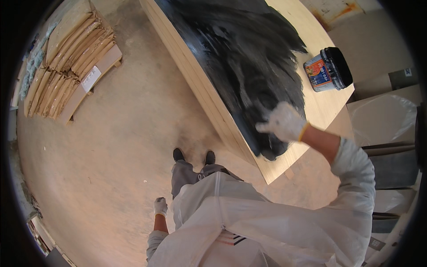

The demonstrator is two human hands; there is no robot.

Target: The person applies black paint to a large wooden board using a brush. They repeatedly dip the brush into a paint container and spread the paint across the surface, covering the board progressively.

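Observation:
My right hand (284,123), in a white knit glove with a yellow cuff, is over the black coating (249,58) near the close corner of the board stack. Its fingers are bent and blurred by motion. Along the board's edge beside them runs a dark strip, perhaps a wide blade, that blends into the black; what the hand grips cannot be made out. The coating lies in streaks on the pale wooden board (318,109). My left hand (160,206), also gloved, hangs low at my left side with curled fingers, and nothing shows in it.
A plastic bucket (327,70) with a dark, smeared top and a colourful label stands on the board's right side. Brown-wrapped packs (66,66) are stacked on a pallet at the far left. Wrapped panels (387,118) line the right side. Concrete floor (102,147) lies between.

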